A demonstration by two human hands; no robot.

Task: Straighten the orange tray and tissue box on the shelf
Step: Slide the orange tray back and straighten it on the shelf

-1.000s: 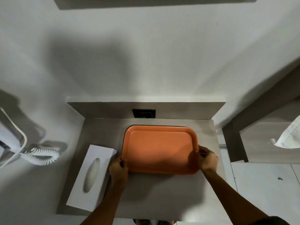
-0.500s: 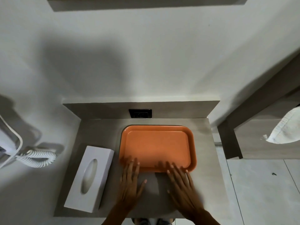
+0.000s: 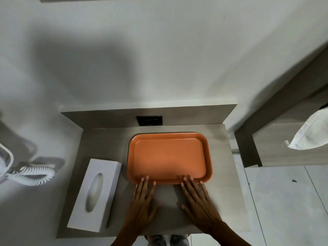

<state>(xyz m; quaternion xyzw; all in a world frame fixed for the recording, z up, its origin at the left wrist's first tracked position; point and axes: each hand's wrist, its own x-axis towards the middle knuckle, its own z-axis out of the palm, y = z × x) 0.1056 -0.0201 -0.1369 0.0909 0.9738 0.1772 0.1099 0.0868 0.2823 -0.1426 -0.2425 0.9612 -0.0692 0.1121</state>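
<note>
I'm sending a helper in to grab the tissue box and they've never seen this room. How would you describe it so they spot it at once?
Find the grey wood-look shelf set against the white wall, with a dark outlet plate in its back panel. On its left part, beside the orange tray, lies the tissue box. It is the only white thing on the shelf: a long flat carton with an oval slot on top.

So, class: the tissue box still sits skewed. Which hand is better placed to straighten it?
The left hand: it lies flat right beside the tissue box, while the right hand is farther off, below the orange tray.
</note>
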